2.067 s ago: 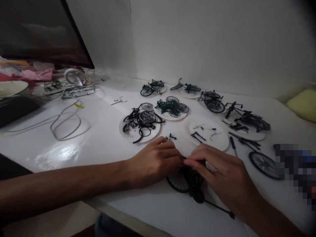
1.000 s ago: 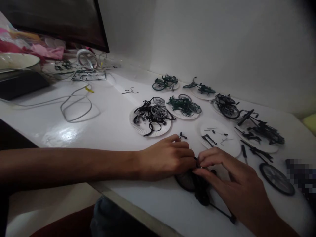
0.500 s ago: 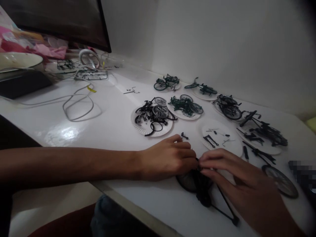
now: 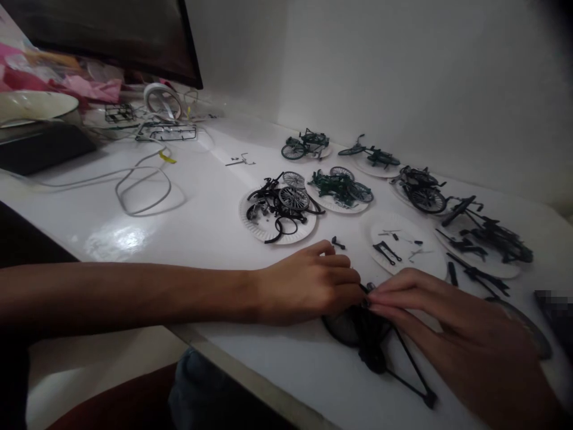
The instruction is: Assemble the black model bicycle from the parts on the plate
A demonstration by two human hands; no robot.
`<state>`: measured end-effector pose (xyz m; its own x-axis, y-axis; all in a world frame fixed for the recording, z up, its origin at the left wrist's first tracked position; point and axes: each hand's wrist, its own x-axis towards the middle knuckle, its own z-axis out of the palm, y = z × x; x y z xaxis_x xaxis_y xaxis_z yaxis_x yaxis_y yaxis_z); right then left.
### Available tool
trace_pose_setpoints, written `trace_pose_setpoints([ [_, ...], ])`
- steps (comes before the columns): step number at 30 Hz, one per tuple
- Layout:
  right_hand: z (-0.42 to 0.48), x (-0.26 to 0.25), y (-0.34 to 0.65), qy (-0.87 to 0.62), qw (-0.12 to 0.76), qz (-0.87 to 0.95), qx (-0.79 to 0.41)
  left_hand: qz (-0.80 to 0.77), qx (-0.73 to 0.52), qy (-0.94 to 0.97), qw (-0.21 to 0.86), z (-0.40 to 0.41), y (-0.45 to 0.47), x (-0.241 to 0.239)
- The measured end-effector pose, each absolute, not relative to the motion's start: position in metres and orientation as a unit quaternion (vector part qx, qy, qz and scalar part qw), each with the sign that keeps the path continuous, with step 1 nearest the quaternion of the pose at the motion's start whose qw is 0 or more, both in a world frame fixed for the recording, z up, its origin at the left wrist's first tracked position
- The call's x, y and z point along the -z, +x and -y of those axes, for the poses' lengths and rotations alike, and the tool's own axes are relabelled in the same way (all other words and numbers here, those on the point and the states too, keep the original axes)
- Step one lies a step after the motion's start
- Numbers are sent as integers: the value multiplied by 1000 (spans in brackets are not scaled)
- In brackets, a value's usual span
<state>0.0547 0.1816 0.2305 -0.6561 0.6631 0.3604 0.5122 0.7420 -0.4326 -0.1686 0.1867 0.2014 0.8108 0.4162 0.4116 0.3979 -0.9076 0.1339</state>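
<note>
A black model bicycle frame with a wheel attached lies on the white table near its front edge. My left hand rests over its upper end, fingers curled and closed around it. From the right, my right hand meets it there with thumb and fingertips pinched together. A tiny dark part shows at those fingertips, too small to name. The contact point is partly hidden by both hands. Just beyond my left hand lies a small black piece.
A paper plate holds black bicycle parts; another plate carries small pieces. Several assembled or partial model bicycles stand behind. To the right, a loose wheel is partly covered by my right hand. A cable, tape roll and monitor are left.
The view has shifted slightly, so the table items appear a little further right. My right hand now covers more of the loose wheel. Both hands stay on the bicycle frame.
</note>
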Motion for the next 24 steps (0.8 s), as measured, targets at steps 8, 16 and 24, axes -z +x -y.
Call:
trace_pose_setpoints([
  [8, -182, -225, 49, -331, 280, 889, -150, -217, -239, 946, 25, -186, -169, -201],
  [16, -178, -228, 48, -334, 279, 886, -158, -215, -241, 946, 32, -186, -169, -200],
  [24, -177, -228, 47, -341, 302, 879, -139, -232, -248, 940, 36, -185, -168, -204],
])
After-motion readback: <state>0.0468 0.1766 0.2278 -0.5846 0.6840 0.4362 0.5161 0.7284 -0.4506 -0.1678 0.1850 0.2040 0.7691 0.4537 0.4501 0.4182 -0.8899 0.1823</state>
